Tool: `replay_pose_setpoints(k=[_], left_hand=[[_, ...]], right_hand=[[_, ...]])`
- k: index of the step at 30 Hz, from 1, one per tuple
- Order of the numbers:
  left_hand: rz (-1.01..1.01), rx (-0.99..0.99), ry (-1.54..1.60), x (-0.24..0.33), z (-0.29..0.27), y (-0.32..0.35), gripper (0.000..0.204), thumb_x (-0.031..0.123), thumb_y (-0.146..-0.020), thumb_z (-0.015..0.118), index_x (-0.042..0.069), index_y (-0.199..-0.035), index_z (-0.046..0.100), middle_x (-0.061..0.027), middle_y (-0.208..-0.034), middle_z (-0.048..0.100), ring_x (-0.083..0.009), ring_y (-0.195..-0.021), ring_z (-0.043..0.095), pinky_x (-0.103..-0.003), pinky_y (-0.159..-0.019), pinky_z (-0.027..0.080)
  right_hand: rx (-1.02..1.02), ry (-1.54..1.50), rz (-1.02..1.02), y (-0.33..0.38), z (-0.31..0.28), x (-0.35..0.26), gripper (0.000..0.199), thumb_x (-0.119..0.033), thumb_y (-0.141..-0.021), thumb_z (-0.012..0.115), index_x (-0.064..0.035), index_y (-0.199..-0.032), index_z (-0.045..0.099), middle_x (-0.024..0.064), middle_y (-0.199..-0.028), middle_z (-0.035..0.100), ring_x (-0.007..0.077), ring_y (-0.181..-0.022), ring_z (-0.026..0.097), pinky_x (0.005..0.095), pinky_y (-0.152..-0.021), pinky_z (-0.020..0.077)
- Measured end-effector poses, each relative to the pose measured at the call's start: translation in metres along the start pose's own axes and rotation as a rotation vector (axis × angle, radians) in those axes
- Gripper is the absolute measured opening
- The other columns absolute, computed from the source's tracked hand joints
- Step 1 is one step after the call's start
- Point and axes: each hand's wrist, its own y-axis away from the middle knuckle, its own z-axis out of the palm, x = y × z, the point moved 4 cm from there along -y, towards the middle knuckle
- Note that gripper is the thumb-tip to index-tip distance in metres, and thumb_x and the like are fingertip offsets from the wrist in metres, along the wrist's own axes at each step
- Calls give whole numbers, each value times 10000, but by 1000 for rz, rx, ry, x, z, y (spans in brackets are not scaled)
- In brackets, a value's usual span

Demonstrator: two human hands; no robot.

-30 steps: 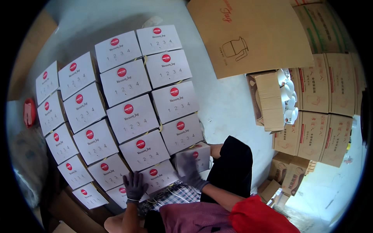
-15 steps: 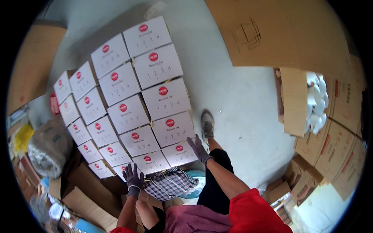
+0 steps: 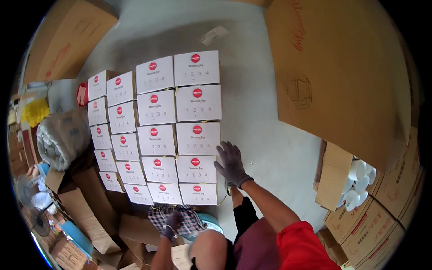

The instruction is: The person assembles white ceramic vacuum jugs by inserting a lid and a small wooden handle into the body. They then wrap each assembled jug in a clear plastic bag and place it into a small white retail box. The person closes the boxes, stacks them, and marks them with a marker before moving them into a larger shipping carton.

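Observation:
Several white cartons (image 3: 155,111) with red round marks stand in tight rows on the floor, tops facing me. My right hand (image 3: 232,164), in a dark glove, is open with fingers spread along the right side of the nearest column. Its thumb and fingertips reach the edge of a white carton (image 3: 198,164); whether they press on it I cannot tell. My left hand (image 3: 173,223), also gloved, is low over a dark checked cloth bag (image 3: 157,217) at the front of the rows. The left fingers are blurred, and their grip is unclear.
A large brown carton (image 3: 333,90) stands at right, above an open box of white round items (image 3: 357,175) and stacked brown cartons (image 3: 378,225). A blue basin (image 3: 210,221) sits beside the bag. Opened cardboard (image 3: 87,220) and a plastic-wrapped bundle (image 3: 63,137) lie left.
The view has turned, so the carton rows now look straighter. My left hand has left the front carton for the checked bag. My right hand is farther up the rows' right side.

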Motion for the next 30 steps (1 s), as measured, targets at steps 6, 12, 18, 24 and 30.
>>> replay_pose_setpoints(k=[6,12,18,24,30], left_hand=[[144,-214,262,-48,117,-55,606,624,-935,356,185,-1350,410,-78,-1297,538,-291,-1217,490,-529,-1022,388],[197,-144,966,-64,143,-123,566,596,-922,485,192,-1318,500,-9,-1285,565,-210,-1206,513,-429,-1018,406],[244,-130,968,-75,136,-138,553,548,-920,548,194,-1340,494,-31,-1307,556,-223,-1226,509,-444,-1011,428],[394,-247,1017,-76,135,-145,573,552,-923,543,135,-1315,511,-42,-1275,579,-216,-1163,550,-414,-997,448],[425,-270,1078,-79,129,-161,643,588,-883,572,136,-1336,509,-43,-1316,564,-241,-1185,537,-447,-1022,427]], right_hand=[[-125,319,-195,-98,52,6,698,-440,-843,607,-51,-1390,416,157,-1445,363,352,-1363,286,550,-1139,174],[73,328,-148,-95,62,-8,804,-485,-779,674,-52,-1398,396,133,-1362,403,325,-1265,352,530,-1058,253],[113,308,-18,-120,61,-2,625,-484,-723,722,-141,-1208,529,84,-1093,532,313,-1035,496,482,-808,392],[-106,391,35,-93,58,33,495,-531,-731,707,-180,-1053,572,110,-1066,534,328,-970,521,498,-735,441],[-595,64,213,-140,92,49,1079,-655,-677,709,49,-1404,334,288,-1308,517,406,-1204,528,420,-1009,430]])
